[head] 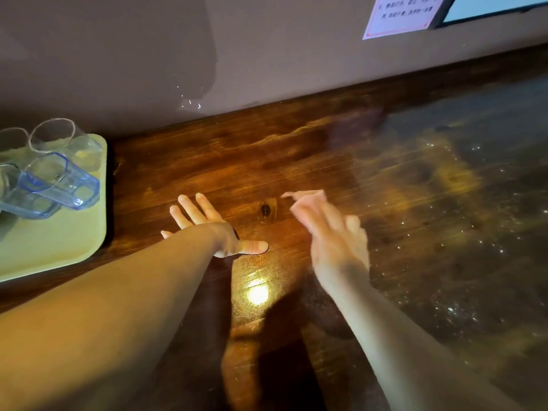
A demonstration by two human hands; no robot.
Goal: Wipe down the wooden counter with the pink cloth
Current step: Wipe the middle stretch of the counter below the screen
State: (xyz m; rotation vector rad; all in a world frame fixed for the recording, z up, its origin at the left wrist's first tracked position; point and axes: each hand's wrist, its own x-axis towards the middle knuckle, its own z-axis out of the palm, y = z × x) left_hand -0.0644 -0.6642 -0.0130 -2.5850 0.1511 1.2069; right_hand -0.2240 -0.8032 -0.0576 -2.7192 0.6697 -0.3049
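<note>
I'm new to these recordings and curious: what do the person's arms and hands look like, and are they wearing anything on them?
Both forearms are bare as far as the picture reaches: no sleeves and no gloves. The left hand is sharp, and a small dark thing shows at its wrist, perhaps a band; too little is visible to say. The right hand is blurred, so rings or marks cannot be made out.

Left hand (pixel 212 229) flat on wooden surface (pixel 311 161), fingers spread. Right hand (pixel 329 232) blurred, bunching pink cloth (pixel 308 200). Yellow tray (pixel 59 244) of cups (pixel 56 185) left of both hands.

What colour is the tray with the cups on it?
The tray is pale yellow-green, seen in the head view.
</note>
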